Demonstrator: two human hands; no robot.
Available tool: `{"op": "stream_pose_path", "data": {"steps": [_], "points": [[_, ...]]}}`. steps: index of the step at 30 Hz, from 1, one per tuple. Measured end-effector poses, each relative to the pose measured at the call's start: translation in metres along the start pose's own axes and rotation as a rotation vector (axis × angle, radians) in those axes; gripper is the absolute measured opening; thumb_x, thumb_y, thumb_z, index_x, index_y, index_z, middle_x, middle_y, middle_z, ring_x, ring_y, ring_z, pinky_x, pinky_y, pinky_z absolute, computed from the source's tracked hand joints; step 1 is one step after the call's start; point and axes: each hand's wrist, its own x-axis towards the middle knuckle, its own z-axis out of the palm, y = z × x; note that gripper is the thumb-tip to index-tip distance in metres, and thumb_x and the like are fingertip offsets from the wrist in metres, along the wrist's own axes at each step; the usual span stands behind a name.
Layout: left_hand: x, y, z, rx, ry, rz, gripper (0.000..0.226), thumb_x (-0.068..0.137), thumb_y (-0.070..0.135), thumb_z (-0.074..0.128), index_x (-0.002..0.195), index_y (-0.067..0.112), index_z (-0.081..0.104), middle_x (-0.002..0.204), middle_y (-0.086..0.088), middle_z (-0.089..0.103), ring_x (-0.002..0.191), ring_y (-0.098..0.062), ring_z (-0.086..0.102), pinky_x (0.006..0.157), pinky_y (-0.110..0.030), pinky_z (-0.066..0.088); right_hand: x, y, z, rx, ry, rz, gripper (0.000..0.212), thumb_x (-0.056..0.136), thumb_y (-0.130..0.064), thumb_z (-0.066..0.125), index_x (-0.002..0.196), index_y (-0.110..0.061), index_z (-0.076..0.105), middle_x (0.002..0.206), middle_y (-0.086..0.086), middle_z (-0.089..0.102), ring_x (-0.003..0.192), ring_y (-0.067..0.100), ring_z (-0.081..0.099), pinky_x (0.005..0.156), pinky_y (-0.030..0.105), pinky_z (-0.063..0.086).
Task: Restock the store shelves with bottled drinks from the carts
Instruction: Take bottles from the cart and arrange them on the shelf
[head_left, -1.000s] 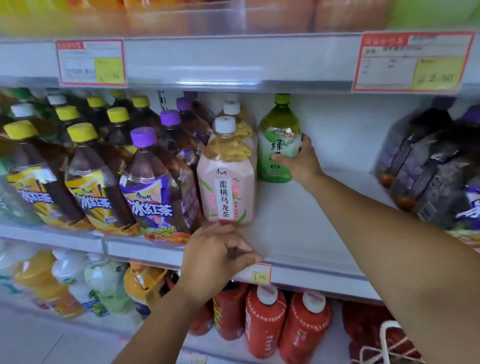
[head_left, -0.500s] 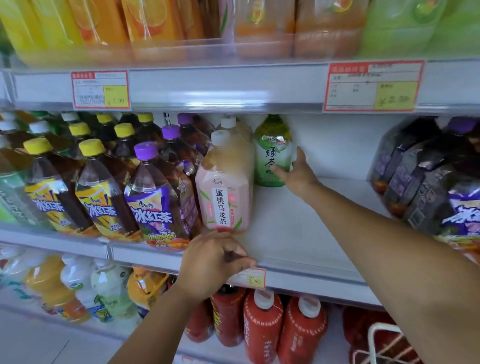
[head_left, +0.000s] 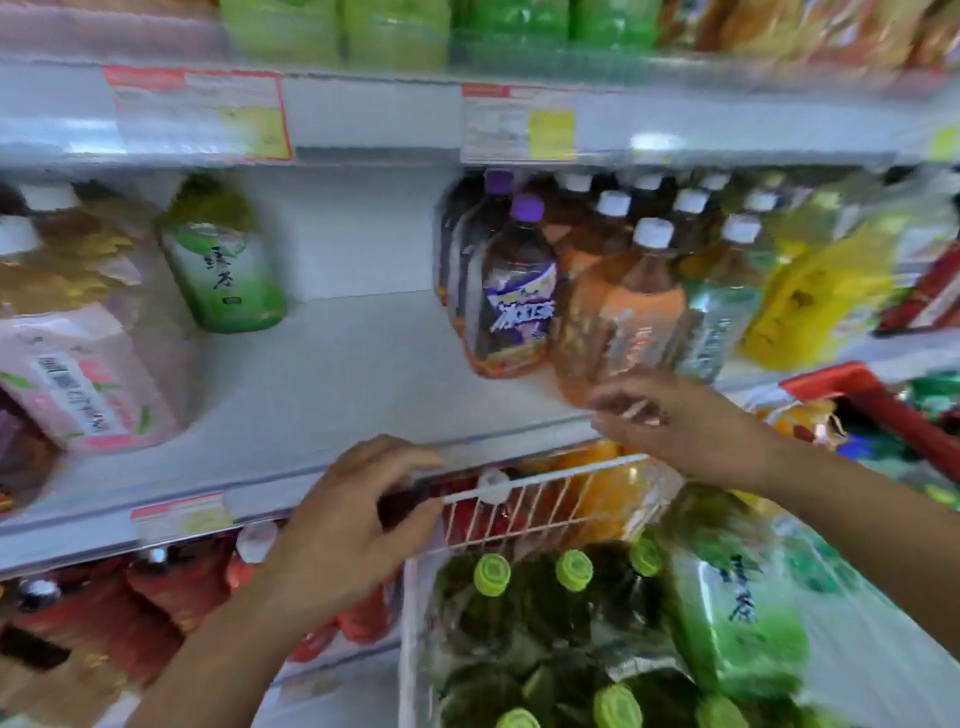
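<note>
Several green-capped bottles below, right hand spread, empty, left hand curled at cart rim, grip unclear

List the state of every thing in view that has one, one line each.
green tea bottle: standing alone at the shelf's back, untouched.
shelf: stocked left and right, bare between.
wire cart: loaded with green-capped bottles, caps on.
left hand: fingers curled at the cart rim; grip unclear.
right hand: open, holding nothing, blurred.
</note>
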Motion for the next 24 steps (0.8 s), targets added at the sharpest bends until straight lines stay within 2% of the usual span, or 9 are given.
{"op": "stream_pose_path", "data": {"steps": [3, 5, 6, 9, 12, 16, 18, 21, 24], "points": [[0.014, 0.034, 0.048, -0.075, -0.117, 0.023, 0.025, 0.084, 0.039, 0.065, 0.108, 0.044, 0.061, 0.099, 0.040, 0.053, 0.096, 0.018, 0.049, 0.081, -0.003, 0.034, -0.035, 0.047, -0.018, -0.220, 0.005, 0.165, 0.025, 0.086, -0.037, 0.066, 0.110, -0.036, 0.064, 0.107, -0.007, 0.062, 0.100, 0.010, 0.058, 0.083, 0.016, 0.042], [0.020, 0.044, 0.074, -0.096, -0.167, 0.021, 0.028, 0.087, 0.032, 0.068, 0.111, 0.044, 0.061, 0.103, 0.037, 0.054, 0.100, 0.022, 0.046, 0.083, 0.000, 0.031, -0.051, 0.068, -0.022, -0.376, -0.053, 0.257, 0.040, 0.085, -0.048, 0.062, 0.122, -0.033, 0.060, 0.112, -0.004, 0.058, 0.102, 0.012, 0.056, 0.086, 0.023, 0.039], [0.022, 0.047, 0.085, -0.101, -0.202, 0.015, 0.029, 0.088, 0.033, 0.067, 0.114, 0.044, 0.060, 0.110, 0.032, 0.054, 0.105, 0.018, 0.047, 0.086, -0.002, 0.033, -0.057, 0.073, -0.024, -0.377, -0.091, 0.325, 0.045, 0.085, -0.049, 0.062, 0.127, -0.035, 0.055, 0.112, -0.007, 0.055, 0.100, 0.009, 0.054, 0.083, 0.021, 0.037], [0.028, 0.053, 0.107, -0.104, -0.286, -0.004, 0.029, 0.091, 0.036, 0.064, 0.118, 0.044, 0.056, 0.114, 0.030, 0.052, 0.105, 0.010, 0.051, 0.085, -0.010, 0.039, -0.062, 0.078, -0.024, -0.309, -0.217, 0.448, 0.065, 0.085, -0.056, 0.059, 0.142, -0.039, 0.035, 0.111, -0.008, 0.060, 0.089, 0.007, 0.056, 0.067, 0.019, 0.037], [0.029, 0.059, 0.116, -0.079, -0.336, -0.004, 0.032, 0.092, 0.039, 0.062, 0.123, 0.044, 0.054, 0.114, 0.031, 0.051, 0.100, 0.014, 0.049, 0.079, -0.006, 0.038, -0.057, 0.079, -0.011, -0.172, -0.277, 0.507, 0.086, 0.081, -0.060, 0.063, 0.149, -0.026, 0.023, 0.127, -0.003, 0.056, 0.092, 0.008, 0.056, 0.073, 0.020, 0.042], [0.027, 0.058, 0.118, -0.082, -0.327, -0.018, 0.033, 0.091, 0.042, 0.061, 0.123, 0.046, 0.053, 0.115, 0.030, 0.053, 0.101, 0.012, 0.051, 0.084, -0.013, 0.042, -0.058, 0.079, -0.006, 0.004, -0.417, 0.576, 0.100, 0.069, -0.047, 0.082, 0.143, -0.018, 0.021, 0.108, -0.018, 0.051, 0.091, 0.001, 0.055, 0.066, 0.012, 0.044], [0.025, 0.057, 0.119, -0.063, -0.303, -0.017, 0.033, 0.091, 0.043, 0.061, 0.123, 0.045, 0.053, 0.116, 0.030, 0.054, 0.102, 0.012, 0.050, 0.083, -0.008, 0.039, -0.062, 0.075, -0.009, -0.038, -0.401, 0.575, 0.110, 0.066, -0.042, 0.086, 0.147, -0.017, 0.016, 0.118, -0.015, 0.049, 0.101, 0.006, 0.053, 0.077, 0.016, 0.044], [0.024, 0.061, 0.116, -0.091, -0.271, -0.035, 0.042, 0.088, 0.050, 0.063, 0.128, 0.045, 0.051, 0.125, 0.030, 0.050, 0.111, 0.013, 0.045, 0.084, -0.003, 0.032, -0.068, 0.058, -0.012, -0.236, -0.326, 0.536, 0.122, 0.056, -0.054, 0.086, 0.149, -0.016, 0.017, 0.142, -0.002, 0.046, 0.120, 0.019, 0.051, 0.093, 0.028, 0.045], [0.027, 0.071, 0.109, -0.192, -0.345, -0.084, 0.070, 0.079, 0.056, 0.072, 0.140, 0.046, 0.040, 0.135, 0.030, 0.042, 0.123, 0.009, 0.040, 0.096, -0.013, 0.031, -0.070, 0.021, -0.026, -0.383, -0.193, 0.470, 0.116, 0.051, -0.065, 0.082, 0.144, -0.025, 0.025, 0.132, -0.007, 0.054, 0.111, 0.019, 0.056, 0.084, 0.030, 0.048]]}}
